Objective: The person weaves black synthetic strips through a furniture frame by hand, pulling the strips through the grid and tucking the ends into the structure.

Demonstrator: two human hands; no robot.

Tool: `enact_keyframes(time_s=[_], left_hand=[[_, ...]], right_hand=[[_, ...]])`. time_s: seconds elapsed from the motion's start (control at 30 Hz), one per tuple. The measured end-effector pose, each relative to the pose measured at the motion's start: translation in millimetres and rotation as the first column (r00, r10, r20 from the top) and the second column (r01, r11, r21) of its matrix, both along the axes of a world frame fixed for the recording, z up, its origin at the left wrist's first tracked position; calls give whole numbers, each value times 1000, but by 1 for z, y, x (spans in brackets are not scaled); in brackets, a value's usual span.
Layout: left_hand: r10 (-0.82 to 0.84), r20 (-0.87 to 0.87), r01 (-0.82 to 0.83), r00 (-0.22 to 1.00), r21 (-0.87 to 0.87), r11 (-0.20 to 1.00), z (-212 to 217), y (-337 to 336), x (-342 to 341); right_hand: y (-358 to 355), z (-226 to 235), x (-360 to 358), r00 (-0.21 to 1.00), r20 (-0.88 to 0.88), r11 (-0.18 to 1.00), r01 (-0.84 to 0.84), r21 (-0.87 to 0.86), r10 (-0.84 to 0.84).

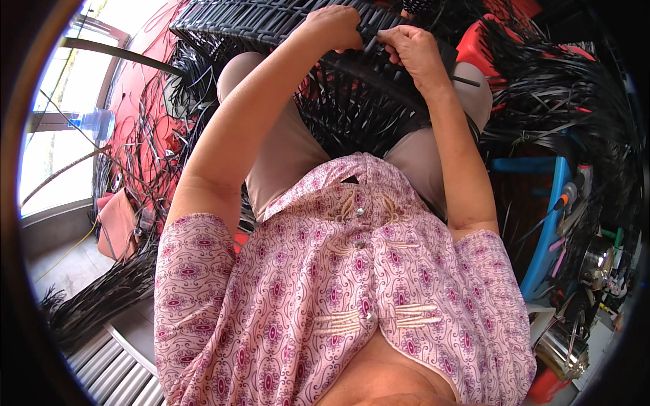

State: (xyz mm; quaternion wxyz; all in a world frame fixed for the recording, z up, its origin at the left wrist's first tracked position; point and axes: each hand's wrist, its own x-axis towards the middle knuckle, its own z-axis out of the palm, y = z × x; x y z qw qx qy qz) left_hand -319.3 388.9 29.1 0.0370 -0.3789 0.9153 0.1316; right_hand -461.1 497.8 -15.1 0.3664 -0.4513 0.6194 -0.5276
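Currently the right hand [416, 57] is pinching the black weave [237, 24]; left of those fingers [401, 35], the left hand [332, 27] is curling against it, its grip unclear.

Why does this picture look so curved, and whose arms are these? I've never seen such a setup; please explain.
There is no machine: a person works bare-handed. The picture comes from a wide fisheye camera worn on the head, looking down, so straight edges bend. A black woven piece is at the knees. The left hand curls at its weave; the right hand has its fingertips together nearby, though whether either holds a strip is hard to tell. Loose black strips lie around.
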Motion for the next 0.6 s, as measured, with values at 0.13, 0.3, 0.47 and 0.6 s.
enact_keyframes(time_s=[0.13,0.3,0.47,0.6], left_hand=[[12,-12,-11,1000,94,995,-12,-14,0],[43,-114,-26,993,147,989,-12,-13,3],[67,-141,1,988,434,901,-17,-30,10],[116,-179,-10,977,504,863,-23,-35,12]], right_hand=[[-1,1,3,1000,7,999,-14,35,14],[-6,0,0,998,-63,996,-7,90,13],[-15,-7,-1,992,-128,994,-6,107,19],[-29,-12,-7,936,-342,985,-24,171,83]])
